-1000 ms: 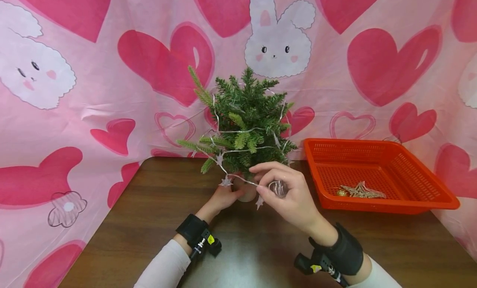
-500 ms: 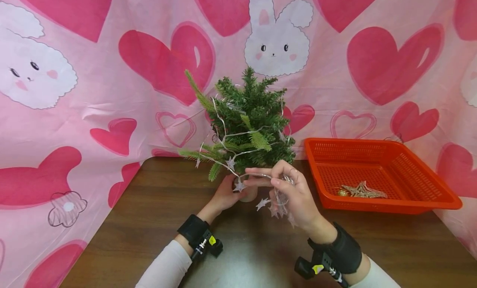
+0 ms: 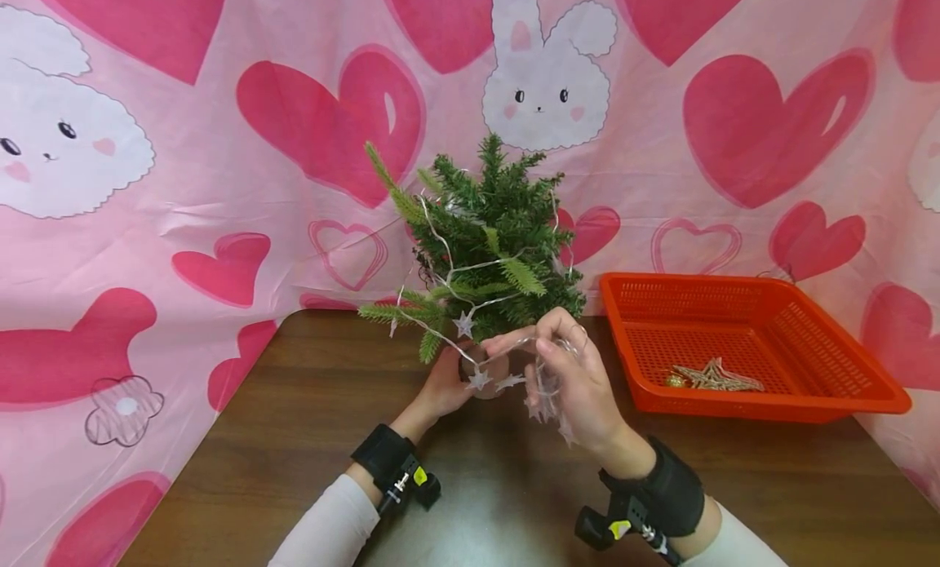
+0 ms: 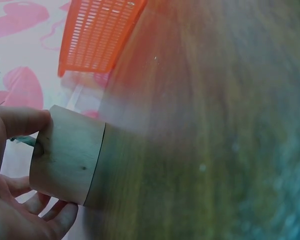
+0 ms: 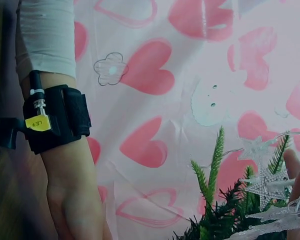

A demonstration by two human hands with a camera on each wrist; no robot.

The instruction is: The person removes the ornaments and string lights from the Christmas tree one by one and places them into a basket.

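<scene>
A small artificial Christmas tree (image 3: 499, 216) stands on the table, a clear star string light (image 3: 464, 324) wound around its branches. Low at the trunk, my left hand (image 3: 443, 387) grips the round wooden base (image 4: 70, 155), thumb and fingers on opposite sides in the left wrist view. In front of the tree's lower right, my right hand (image 3: 580, 379) holds the gathered rest of the string, its stars dangling below the fingers. One strand runs from that hand to the lower left branches. Close to the right wrist camera, star pieces (image 5: 265, 187) overlap the fingers.
An orange plastic basket (image 3: 734, 404) stands at the table's right, holding a gold glitter star (image 3: 716, 375) and a small gold ball (image 3: 674, 380). Behind the table hangs a pink cloth (image 3: 279, 28) with hearts and rabbits. The table (image 3: 308, 420) is dark wood.
The tree has turned in my left hand, its front branches shifting rightward. My right hand has moved slightly, and more loose stars now hang from it. The basket stays put.
</scene>
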